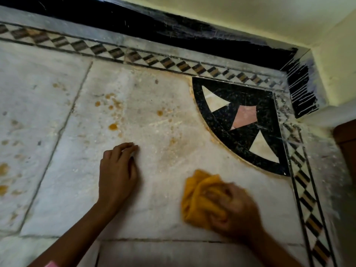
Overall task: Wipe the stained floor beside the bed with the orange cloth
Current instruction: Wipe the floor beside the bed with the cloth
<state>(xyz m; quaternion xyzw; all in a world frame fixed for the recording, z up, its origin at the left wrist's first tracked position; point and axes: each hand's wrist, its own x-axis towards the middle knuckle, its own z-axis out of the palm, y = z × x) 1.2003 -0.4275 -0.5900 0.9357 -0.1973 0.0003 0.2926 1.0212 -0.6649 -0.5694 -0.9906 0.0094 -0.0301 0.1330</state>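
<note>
My right hand [234, 211] grips a crumpled orange cloth [198, 197] and presses it on the pale marble floor [154, 209]; hand and cloth are blurred. My left hand [118, 172] rests on the floor to the cloth's left, fingers loosely bent, fingertips touching the stone. Orange-brown stains [113, 126] dot the floor beyond my left hand, and a fainter smear [171, 149] lies between the hands and the black corner inlay. More stains [3, 168] sit at the far left.
A black quarter-circle inlay [240, 120] with pale triangles fills the floor corner. A diamond-patterned border strip [134, 56] runs along the black skirting [173, 31] and yellow walls. A brown wooden piece [346, 143] stands at the right edge.
</note>
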